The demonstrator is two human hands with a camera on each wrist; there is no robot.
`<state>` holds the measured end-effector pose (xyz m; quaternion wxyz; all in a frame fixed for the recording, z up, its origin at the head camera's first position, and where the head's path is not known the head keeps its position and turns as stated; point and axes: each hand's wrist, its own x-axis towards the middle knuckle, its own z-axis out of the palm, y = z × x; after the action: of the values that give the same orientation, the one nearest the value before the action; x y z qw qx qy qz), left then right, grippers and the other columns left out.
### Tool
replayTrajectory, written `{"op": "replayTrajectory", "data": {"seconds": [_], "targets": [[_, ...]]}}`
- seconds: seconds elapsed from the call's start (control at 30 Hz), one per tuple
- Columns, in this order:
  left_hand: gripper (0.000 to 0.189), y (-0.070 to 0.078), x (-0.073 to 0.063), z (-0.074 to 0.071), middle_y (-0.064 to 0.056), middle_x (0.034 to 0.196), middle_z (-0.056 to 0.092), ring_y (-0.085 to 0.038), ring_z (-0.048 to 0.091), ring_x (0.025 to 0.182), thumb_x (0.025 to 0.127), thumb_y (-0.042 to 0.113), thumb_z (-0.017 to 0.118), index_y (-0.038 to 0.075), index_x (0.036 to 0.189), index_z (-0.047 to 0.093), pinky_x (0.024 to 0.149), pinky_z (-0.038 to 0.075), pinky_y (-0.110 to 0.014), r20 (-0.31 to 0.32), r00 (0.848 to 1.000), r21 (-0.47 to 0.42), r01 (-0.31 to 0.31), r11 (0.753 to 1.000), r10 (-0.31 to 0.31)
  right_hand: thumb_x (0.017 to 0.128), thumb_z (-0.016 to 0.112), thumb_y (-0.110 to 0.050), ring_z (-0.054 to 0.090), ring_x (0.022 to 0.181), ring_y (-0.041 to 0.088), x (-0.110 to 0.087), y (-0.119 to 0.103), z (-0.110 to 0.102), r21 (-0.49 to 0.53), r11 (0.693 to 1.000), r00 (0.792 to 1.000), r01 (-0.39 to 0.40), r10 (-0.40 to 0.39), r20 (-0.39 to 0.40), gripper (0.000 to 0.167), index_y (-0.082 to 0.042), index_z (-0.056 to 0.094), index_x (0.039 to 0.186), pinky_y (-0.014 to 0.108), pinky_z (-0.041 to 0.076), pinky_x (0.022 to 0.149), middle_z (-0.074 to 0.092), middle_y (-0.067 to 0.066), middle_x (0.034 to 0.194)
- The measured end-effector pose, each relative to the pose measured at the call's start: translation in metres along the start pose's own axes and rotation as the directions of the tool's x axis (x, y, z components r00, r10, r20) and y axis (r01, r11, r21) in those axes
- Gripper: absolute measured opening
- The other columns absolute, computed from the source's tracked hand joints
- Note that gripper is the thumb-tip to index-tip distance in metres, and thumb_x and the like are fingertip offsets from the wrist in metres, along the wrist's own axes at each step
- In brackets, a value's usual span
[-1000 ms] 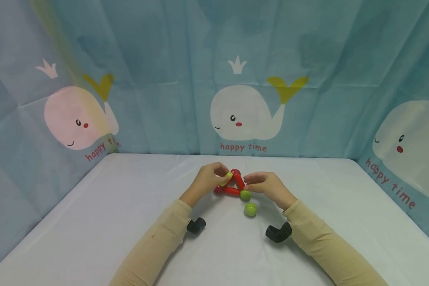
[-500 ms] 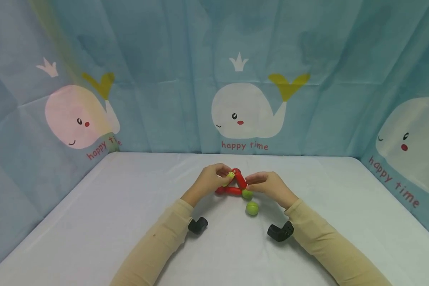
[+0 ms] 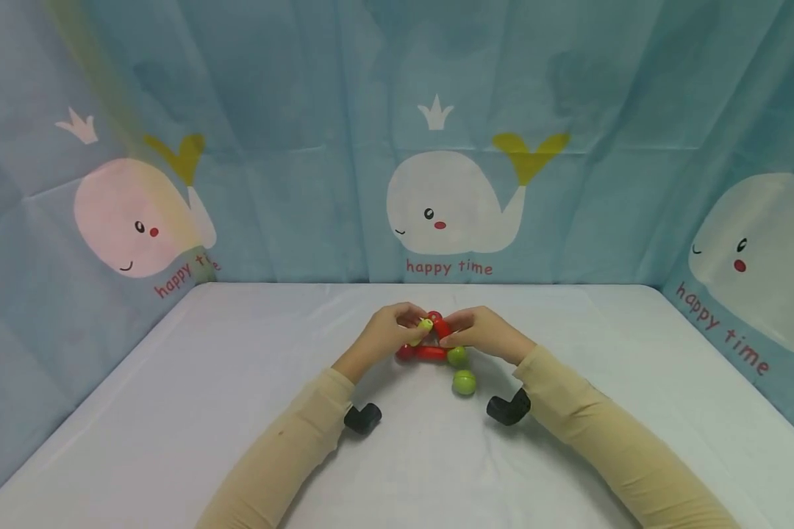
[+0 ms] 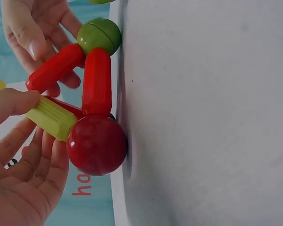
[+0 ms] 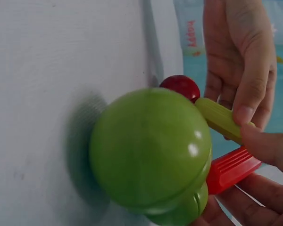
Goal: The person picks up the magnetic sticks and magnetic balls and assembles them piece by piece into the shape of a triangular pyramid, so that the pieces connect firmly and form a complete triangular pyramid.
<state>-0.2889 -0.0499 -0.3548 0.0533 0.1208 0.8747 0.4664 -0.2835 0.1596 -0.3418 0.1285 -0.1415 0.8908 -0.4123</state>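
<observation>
A toy frame of building sticks and balls stands on the white table. A red stick (image 4: 97,82) joins a dark red ball (image 4: 97,145) to a green ball (image 4: 99,36). A yellow-green stick (image 4: 52,117) slants up from the red ball, pinched between thumb and fingers of my left hand (image 3: 393,330). My right hand (image 3: 486,334) holds a second red stick (image 5: 233,169), which tilts up from the green ball toward the yellow-green one. Another red ball (image 3: 434,317) sits at the back; one more red stick (image 4: 68,108) is mostly hidden.
A loose green ball (image 3: 465,383) lies on the table (image 3: 238,426) in front of the frame. Black wrist cameras (image 3: 364,419) hang below both sleeves. A blue whale-print curtain (image 3: 291,184) borders the back and sides.
My right hand has moved left, from beside the frame to around the tilted red stick. The left hand keeps its pinch on the yellow-green stick.
</observation>
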Motion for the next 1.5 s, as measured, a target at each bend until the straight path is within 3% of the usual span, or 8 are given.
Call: {"op": "replayTrajectory", "data": {"seconds": [0.23, 0.57, 0.83, 1.07, 1.4, 1.5], "targets": [[0.026, -0.001, -0.003, 0.001, -0.004, 0.1, 0.067, -0.018, 0.06, 0.098, 0.087, 0.02, 0.074, 0.013, 0.111, 0.068, 0.082, 0.052, -0.031, -0.006, 1.0, 0.004, -0.027, 1.0, 0.027, 0.093, 0.068, -0.021, 0.061, 0.117, 0.026, -0.002, 0.002, 0.004, -0.013, 1.0, 1.0, 0.011, -0.012, -0.009, 0.037, -0.008, 0.066, 0.128, 0.054, 0.045, 0.105, 0.07, 0.01, 0.123], [0.031, -0.001, -0.012, 0.0, 0.0, 0.099, 0.067, -0.017, 0.06, 0.101, 0.088, 0.023, 0.074, 0.019, 0.119, 0.069, 0.081, 0.051, -0.03, -0.004, 1.0, -0.002, -0.03, 1.0, 0.03, 0.095, 0.066, -0.019, 0.062, 0.119, 0.029, -0.007, 0.004, 0.009, -0.028, 0.997, 0.998, 0.067, -0.067, -0.004, 0.038, -0.008, 0.064, 0.131, 0.054, 0.047, 0.105, 0.069, 0.012, 0.125], [0.037, -0.004, -0.01, -0.001, -0.001, 0.102, 0.068, -0.018, 0.061, 0.103, 0.088, 0.023, 0.074, 0.021, 0.124, 0.067, 0.082, 0.053, -0.031, -0.007, 0.999, -0.003, -0.035, 0.999, 0.035, 0.095, 0.065, -0.017, 0.063, 0.117, 0.03, -0.007, 0.003, 0.01, -0.061, 0.994, 0.996, 0.088, -0.089, -0.018, 0.039, -0.008, 0.063, 0.132, 0.054, 0.048, 0.104, 0.069, 0.014, 0.125], [0.041, -0.005, -0.008, 0.0, -0.003, 0.123, 0.068, -0.022, 0.062, 0.111, 0.09, 0.025, 0.072, 0.019, 0.13, 0.066, 0.084, 0.057, -0.032, 0.016, 1.0, 0.002, -0.01, 1.0, 0.01, 0.093, 0.065, -0.012, 0.067, 0.106, 0.028, -0.007, 0.004, 0.009, -0.058, 0.99, 0.99, 0.128, -0.132, -0.055, 0.043, -0.009, 0.058, 0.136, 0.046, 0.055, 0.092, 0.071, 0.016, 0.114], [0.035, -0.005, -0.008, 0.001, -0.005, 0.121, 0.068, -0.024, 0.061, 0.11, 0.091, 0.024, 0.071, 0.021, 0.126, 0.069, 0.079, 0.058, -0.03, 0.014, 1.0, -0.008, 0.001, 1.0, -0.001, 0.093, 0.066, -0.01, 0.068, 0.106, 0.028, -0.009, 0.004, 0.009, -0.054, 0.989, 0.987, 0.14, -0.144, -0.067, 0.044, -0.011, 0.06, 0.136, 0.045, 0.055, 0.091, 0.072, 0.015, 0.114], [0.035, -0.004, -0.008, 0.001, -0.004, 0.12, 0.069, -0.023, 0.06, 0.112, 0.091, 0.024, 0.071, 0.02, 0.126, 0.069, 0.081, 0.058, -0.031, 0.013, 1.0, -0.006, 0.002, 1.0, -0.002, 0.092, 0.066, -0.01, 0.068, 0.1, 0.026, -0.01, 0.003, 0.009, -0.069, 0.988, 0.988, 0.135, -0.14, -0.069, 0.045, -0.01, 0.06, 0.137, 0.039, 0.056, 0.084, 0.069, 0.016, 0.12]]}}
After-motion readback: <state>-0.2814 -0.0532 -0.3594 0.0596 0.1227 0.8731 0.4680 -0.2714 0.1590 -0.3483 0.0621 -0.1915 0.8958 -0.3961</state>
